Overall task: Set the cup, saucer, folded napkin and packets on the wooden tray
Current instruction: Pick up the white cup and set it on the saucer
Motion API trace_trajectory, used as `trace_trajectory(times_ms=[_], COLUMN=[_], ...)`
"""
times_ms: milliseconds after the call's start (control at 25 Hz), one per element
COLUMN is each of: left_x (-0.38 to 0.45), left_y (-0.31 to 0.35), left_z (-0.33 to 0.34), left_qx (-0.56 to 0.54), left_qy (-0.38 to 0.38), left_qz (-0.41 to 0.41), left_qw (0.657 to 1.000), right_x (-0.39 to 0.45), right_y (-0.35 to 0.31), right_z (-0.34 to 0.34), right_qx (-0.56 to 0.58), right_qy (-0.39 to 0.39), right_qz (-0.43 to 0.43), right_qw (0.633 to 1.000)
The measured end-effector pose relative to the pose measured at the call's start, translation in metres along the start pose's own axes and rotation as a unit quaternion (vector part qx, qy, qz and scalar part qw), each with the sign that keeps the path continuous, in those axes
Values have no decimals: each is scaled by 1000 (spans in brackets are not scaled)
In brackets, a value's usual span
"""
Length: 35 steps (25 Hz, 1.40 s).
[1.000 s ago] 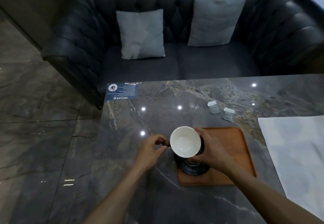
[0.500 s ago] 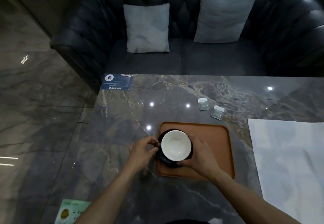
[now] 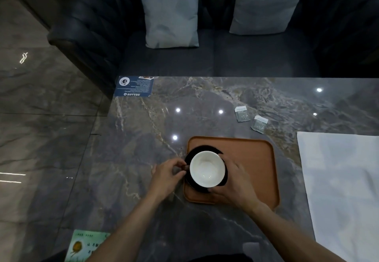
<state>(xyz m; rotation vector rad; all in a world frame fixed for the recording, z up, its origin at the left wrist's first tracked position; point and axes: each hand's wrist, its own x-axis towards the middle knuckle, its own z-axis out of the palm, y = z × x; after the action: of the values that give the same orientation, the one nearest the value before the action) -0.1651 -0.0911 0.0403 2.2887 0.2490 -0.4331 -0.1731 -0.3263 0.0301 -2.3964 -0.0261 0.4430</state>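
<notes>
Right now the cup (image 3: pixel 207 169) sits on the dark saucer (image 3: pixel 202 149) at the left end of the wooden tray (image 3: pixel 252 163), both already on it. The left hand (image 3: pixel 167 174) pinches the cup's small handle between its fingertips, and the right hand (image 3: pixel 235 181) curls around the near right side of the saucer and cup, gripping them.

The risk, as I judge it, lies in the saucer's place: its left edge seems to overhang or ride on the tray's raised rim, so letting go unevenly could leave it tilted, and the cup might slide or tip on the smooth glaze. A tug on the handle while the other hand steadies could also twist the cup off centre.

Two small packets (image 3: pixel 242 114) lie flat on the marble table (image 3: pixel 143 138) just beyond the tray's far right corner, well apart from the hands. The white napkin (image 3: pixel 340 179) lies spread open at the right, not yet folded.

The cup is round, white and glossy inside; the saucer is a dark, shiny disc. The tray is a matte, warm brown rectangle with rounded corners and a low lip. The tabletop is polished, veined grey stone that mirrors ceiling lights.
</notes>
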Motion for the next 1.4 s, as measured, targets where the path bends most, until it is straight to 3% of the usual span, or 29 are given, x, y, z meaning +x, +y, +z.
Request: trace_trajectory(times_ms=[1080, 1400], left_x=[26, 27], left_y=[-8, -15], left_z=[-3, 2], left_qx=[-25, -82], left_qy=[-19, -19], left_qz=[11, 11], left_qw=[999, 996], right_x=[2, 4], right_y=[-3, 1], right_z=[13, 16], right_qx=[21, 30], right_qy=[23, 20], right_qz=[50, 46], right_qw=[998, 998])
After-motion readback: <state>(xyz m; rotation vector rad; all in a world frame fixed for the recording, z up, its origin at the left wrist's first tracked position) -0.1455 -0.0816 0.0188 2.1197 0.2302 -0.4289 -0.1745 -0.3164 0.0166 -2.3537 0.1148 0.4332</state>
